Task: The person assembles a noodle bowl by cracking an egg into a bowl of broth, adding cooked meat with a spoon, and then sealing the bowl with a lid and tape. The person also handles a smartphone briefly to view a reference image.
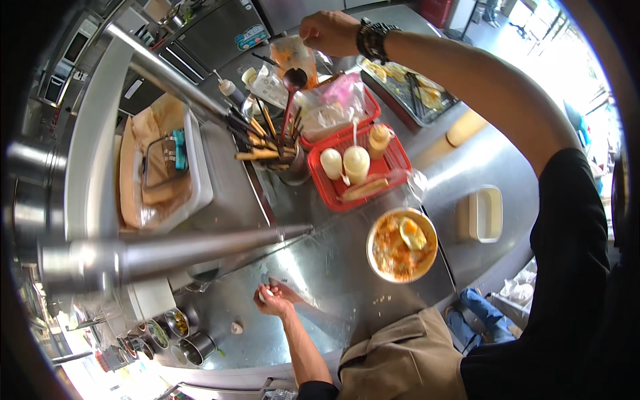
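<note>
My right hand (328, 32) reaches to the far side, its fingers curled together above a clear plastic container (295, 53) with orange-red food in it. What those fingers hold, if anything, cannot be made out. Low over the steel counter at the near left, my left hand (272, 300) is closed, with a small whitish bit showing at its fingers. To its right stands a round bowl (375, 265) of orange-topped food. On that food lies a halved boiled egg (413, 233), yolk up.
Red baskets (327, 200) hold squeeze bottles (357, 164) and plastic bags. Beside them, utensils (267, 148) crowd a metal holder. A tray of yellow food (427, 110) lies far right, a cream rectangular tub (495, 215) right. Metal pipes cross at left. Several pots (199, 348) stand near left.
</note>
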Motion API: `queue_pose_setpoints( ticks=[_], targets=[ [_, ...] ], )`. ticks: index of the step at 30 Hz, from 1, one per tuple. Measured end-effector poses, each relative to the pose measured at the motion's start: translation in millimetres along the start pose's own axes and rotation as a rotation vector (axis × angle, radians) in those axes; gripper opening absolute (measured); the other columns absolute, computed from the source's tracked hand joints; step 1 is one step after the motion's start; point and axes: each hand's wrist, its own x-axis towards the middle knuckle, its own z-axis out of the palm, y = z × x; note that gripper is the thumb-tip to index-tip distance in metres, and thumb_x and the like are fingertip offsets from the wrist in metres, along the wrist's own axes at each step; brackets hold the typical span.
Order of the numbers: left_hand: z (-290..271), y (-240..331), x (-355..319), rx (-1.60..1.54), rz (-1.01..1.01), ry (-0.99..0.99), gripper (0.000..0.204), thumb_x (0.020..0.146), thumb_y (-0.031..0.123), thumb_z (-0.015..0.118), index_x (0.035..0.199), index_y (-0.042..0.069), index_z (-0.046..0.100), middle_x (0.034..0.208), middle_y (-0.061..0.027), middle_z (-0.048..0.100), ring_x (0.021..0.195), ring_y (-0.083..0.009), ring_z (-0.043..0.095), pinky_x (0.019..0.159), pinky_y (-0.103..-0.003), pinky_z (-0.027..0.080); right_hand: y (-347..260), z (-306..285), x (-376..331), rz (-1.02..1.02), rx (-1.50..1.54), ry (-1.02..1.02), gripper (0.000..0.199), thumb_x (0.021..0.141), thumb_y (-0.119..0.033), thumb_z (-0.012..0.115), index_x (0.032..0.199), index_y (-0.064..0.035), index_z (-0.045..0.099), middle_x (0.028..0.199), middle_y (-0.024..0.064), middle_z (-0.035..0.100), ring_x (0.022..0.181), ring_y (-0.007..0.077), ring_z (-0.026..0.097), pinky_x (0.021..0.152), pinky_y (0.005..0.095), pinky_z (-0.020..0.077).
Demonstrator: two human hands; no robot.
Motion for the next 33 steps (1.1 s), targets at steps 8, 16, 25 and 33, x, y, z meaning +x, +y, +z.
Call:
queue_pose_setpoints(
  ticks=[8, 16, 25, 33],
  targets=[
    [27.6, -18.1, -8.6, -0.12, 0.127, 0.179, 0.027, 0.083, 0.019, 0.073, 0.096, 0.001, 0.058, 0.073, -0.0068, 0.058, 0.051, -0.0128, 0.051, 0.041, -0.023, 0.038, 99.0, 117.6, 211.8, -0.242, -0.603, -0.389, 0.016, 0.08, -0.02, 0.063, 0.09, -0.0116, 0.072, 0.091, 0.0094, 0.072, 0.087, 0.0272, 0.07, 0.078, 0.0388, 0.0561],
    [59.0, -21.6, -7.1, 0.004, 0.103, 0.356, 0.025, 0.082, 0.018, 0.073, 0.094, 0.002, 0.058, 0.073, -0.0068, 0.059, 0.05, -0.0133, 0.051, 0.041, -0.024, 0.039, 82.1, 291.4, 299.9, -0.397, -0.277, -0.88, 0.027, 0.074, -0.019, 0.067, 0.1, -0.0108, 0.073, 0.096, 0.0115, 0.072, 0.088, 0.0235, 0.068, 0.075, 0.0424, 0.0525],
    [67.0, -17.7, 4.7, 0.043, 0.082, 0.426, 0.022, 0.081, 0.017, 0.073, 0.092, 0.004, 0.059, 0.073, -0.0067, 0.06, 0.05, -0.0138, 0.052, 0.04, -0.026, 0.04, 101.4, 399.4, 317.3, -0.704, -0.32, -1.241, 0.029, 0.082, -0.02, 0.066, 0.108, -0.0082, 0.07, 0.113, 0.0159, 0.066, 0.106, 0.0327, 0.062, 0.091, 0.0477, 0.0472],
    [68.1, -20.0, 0.7, 0.046, 0.071, 0.422, 0.02, 0.08, 0.015, 0.073, 0.09, 0.005, 0.06, 0.073, -0.0067, 0.061, 0.049, -0.0143, 0.052, 0.04, -0.027, 0.041, 91.8, 347.3, 312.6, -0.647, -0.576, -1.069, 0.048, 0.071, -0.036, 0.077, 0.11, -0.0079, 0.073, 0.103, 0.0137, 0.072, 0.1, 0.0268, 0.065, 0.087, 0.0399, 0.0496]
  ],
)
